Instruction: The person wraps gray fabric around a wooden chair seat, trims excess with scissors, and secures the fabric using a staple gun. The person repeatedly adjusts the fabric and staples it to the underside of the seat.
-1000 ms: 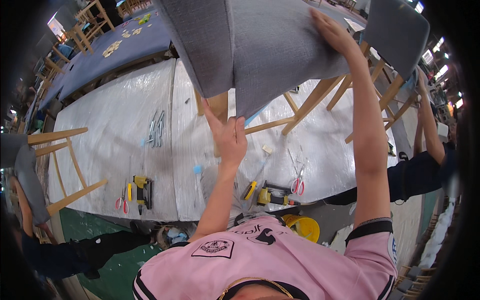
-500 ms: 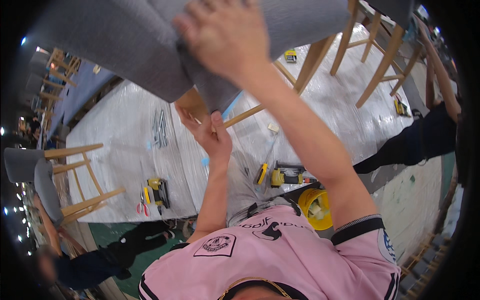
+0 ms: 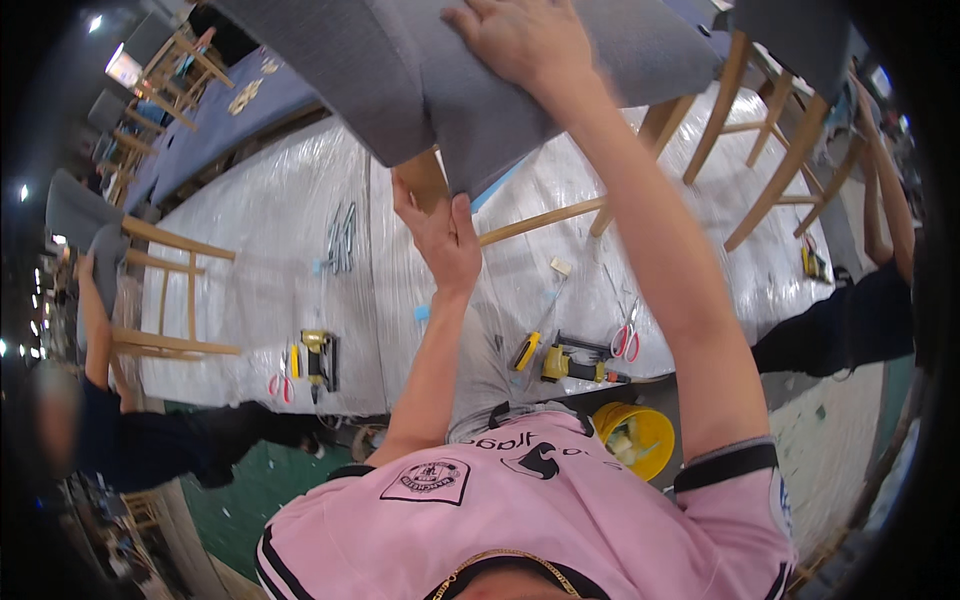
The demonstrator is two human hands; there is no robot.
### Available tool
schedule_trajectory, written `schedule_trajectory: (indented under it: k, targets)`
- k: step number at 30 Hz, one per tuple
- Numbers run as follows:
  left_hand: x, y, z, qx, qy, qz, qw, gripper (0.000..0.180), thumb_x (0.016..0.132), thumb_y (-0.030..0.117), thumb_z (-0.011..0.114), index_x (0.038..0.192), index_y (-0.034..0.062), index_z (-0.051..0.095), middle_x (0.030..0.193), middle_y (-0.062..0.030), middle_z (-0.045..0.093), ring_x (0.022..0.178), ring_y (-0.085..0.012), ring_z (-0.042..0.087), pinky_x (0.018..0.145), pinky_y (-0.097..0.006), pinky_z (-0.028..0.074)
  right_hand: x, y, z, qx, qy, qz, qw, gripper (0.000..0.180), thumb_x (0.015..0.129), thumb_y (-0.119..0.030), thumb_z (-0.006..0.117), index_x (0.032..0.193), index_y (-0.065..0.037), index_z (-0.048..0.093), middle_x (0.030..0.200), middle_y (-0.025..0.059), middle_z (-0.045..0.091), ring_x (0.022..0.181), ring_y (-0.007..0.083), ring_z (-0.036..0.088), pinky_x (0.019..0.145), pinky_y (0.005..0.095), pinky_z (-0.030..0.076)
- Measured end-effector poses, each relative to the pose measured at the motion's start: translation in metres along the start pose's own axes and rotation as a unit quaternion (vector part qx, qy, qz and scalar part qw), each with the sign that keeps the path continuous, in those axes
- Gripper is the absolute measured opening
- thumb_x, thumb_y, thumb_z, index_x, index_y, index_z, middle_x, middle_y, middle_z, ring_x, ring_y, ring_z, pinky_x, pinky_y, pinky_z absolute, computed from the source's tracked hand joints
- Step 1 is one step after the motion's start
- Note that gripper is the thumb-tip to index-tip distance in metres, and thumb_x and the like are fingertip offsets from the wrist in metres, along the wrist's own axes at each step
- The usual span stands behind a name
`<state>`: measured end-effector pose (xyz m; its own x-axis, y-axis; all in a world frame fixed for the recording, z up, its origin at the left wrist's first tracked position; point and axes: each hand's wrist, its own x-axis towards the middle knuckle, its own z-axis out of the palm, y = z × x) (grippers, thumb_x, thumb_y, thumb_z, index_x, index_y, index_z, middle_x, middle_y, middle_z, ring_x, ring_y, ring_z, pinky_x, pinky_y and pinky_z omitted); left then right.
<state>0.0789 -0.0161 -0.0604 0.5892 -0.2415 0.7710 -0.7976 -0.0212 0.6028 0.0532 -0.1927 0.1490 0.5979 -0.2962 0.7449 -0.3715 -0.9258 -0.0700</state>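
Note:
A grey upholstered chair (image 3: 390, 70) with wooden legs fills the top of the view, over the plastic-wrapped table. My left hand (image 3: 447, 243) is closed around the top of one wooden leg (image 3: 424, 178), just under the fabric corner, thumb on the near side. On the grey upholstery my right hand (image 3: 530, 45) lies with its fingers stretched out, holding nothing. A strip of light blue (image 3: 497, 187) shows under the fabric edge beside the left hand. The upper part of the chair is cut off by the frame.
On the wrapped table (image 3: 285, 235) lie two staple guns (image 3: 572, 362), (image 3: 318, 358), red-handled scissors (image 3: 625, 342), a yellow-handled tool (image 3: 526, 350) and metal rods (image 3: 341, 237). Below its edge stands a yellow bucket (image 3: 655, 440). Co-workers handle chairs at left (image 3: 85, 220) and right (image 3: 790, 50).
My right hand has slid right and up across the upholstery. The chair and my left hand sit slightly further right in view, and scissors beside the right staple gun have come into sight.

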Motion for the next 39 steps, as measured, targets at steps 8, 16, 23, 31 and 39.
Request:
schedule_trajectory:
  k: [8, 16, 23, 31, 39]
  targets:
    - [-0.003, -0.003, -0.003, 0.004, -0.002, -0.003, 1.000, 0.039, 0.105, 0.030, 0.061, 0.081, 0.0000, 0.068, 0.161, -0.0364, 0.023, 0.150, -0.0516, 0.028, 0.115, -0.051, 0.035, 0.063, 0.021, -0.024, 0.090, -0.097, -0.105, 0.986, 0.049, 0.105, -0.035, 0.041, 0.130, 0.001, 0.065, 0.127, 0.0297, 0.066, 0.119, 0.0400, 0.064, 0.106, 0.0500, 0.048]
    - [-0.003, 0.000, -0.010, 0.007, 0.005, -0.040, 0.999, 0.038, 0.104, 0.029, 0.061, 0.083, -0.0030, 0.067, 0.161, -0.0346, 0.024, 0.148, -0.0503, 0.033, 0.115, -0.049, 0.035, 0.009, -0.025, -0.003, 0.046, -0.116, -0.132, 0.983, 0.043, 0.107, -0.034, 0.041, 0.115, -0.001, 0.067, 0.120, 0.0263, 0.068, 0.114, 0.0451, 0.064, 0.095, 0.0552, 0.050]
    - [-0.002, -0.006, -0.009, 0.021, 0.003, -0.031, 0.999, 0.044, 0.107, 0.031, 0.056, 0.086, -0.0068, 0.064, 0.162, -0.0361, 0.020, 0.148, -0.0489, 0.032, 0.120, -0.050, 0.028, 0.018, -0.060, -0.047, 0.018, -0.111, 0.095, 0.989, 0.040, 0.105, -0.028, 0.043, 0.112, 0.001, 0.069, 0.112, 0.0227, 0.072, 0.112, 0.0355, 0.067, 0.099, 0.0529, 0.048]
    - [-0.001, 0.001, -0.005, -0.024, -0.003, -0.028, 0.999, 0.043, 0.106, 0.031, 0.058, 0.082, -0.0037, 0.064, 0.162, -0.0379, 0.021, 0.148, -0.0501, 0.031, 0.119, -0.049, 0.029, -0.012, -0.029, 0.006, 0.107, 0.022, -0.136, 0.985, 0.037, 0.104, -0.026, 0.044, 0.118, -0.003, 0.070, 0.123, 0.0183, 0.070, 0.117, 0.0348, 0.063, 0.103, 0.0476, 0.045]
    - [0.000, 0.001, -0.010, -0.036, -0.009, -0.030, 0.999, 0.036, 0.100, 0.028, 0.066, 0.083, -0.0027, 0.073, 0.163, -0.0413, 0.017, 0.148, -0.0576, 0.027, 0.120, -0.054, 0.025, -0.028, -0.062, 0.020, 0.019, 0.111, -0.084, 0.990, 0.031, 0.101, -0.020, 0.051, 0.116, -0.003, 0.071, 0.122, 0.0156, 0.072, 0.112, 0.0340, 0.066, 0.100, 0.0460, 0.047]
